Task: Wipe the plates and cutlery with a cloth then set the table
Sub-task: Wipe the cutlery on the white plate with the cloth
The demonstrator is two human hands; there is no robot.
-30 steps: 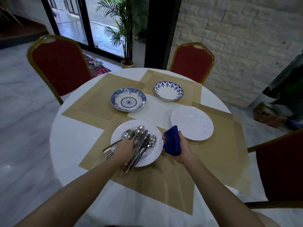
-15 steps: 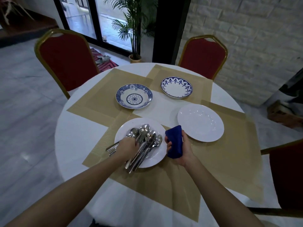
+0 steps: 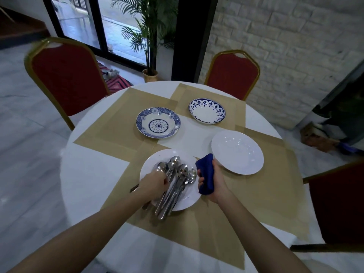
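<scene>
A white plate (image 3: 153, 163) lies nearest me on a tan placemat, with a pile of spoons and other cutlery (image 3: 178, 182) across it. My left hand (image 3: 152, 186) is down on the pile's left side, fingers curled round a spoon whose handle sticks out to the left. My right hand (image 3: 215, 182) grips a rolled dark blue cloth (image 3: 205, 174) upright just right of that plate. A second white plate (image 3: 237, 152) sits to the right. Two blue-patterned plates, one with a flower centre (image 3: 158, 125) and one with a blue rim (image 3: 206, 111), lie farther back.
The round table (image 3: 88, 174) has a white cloth and overlapping tan placemats (image 3: 266, 194). Red chairs with gold frames stand at back left (image 3: 65, 75), back right (image 3: 232, 75) and near right (image 3: 338, 203). A potted palm (image 3: 150, 73) stands beyond the table.
The camera view shifted slightly and drew a little nearer. My left hand stays on the cutlery pile and my right hand keeps gripping the cloth; the plates have not moved.
</scene>
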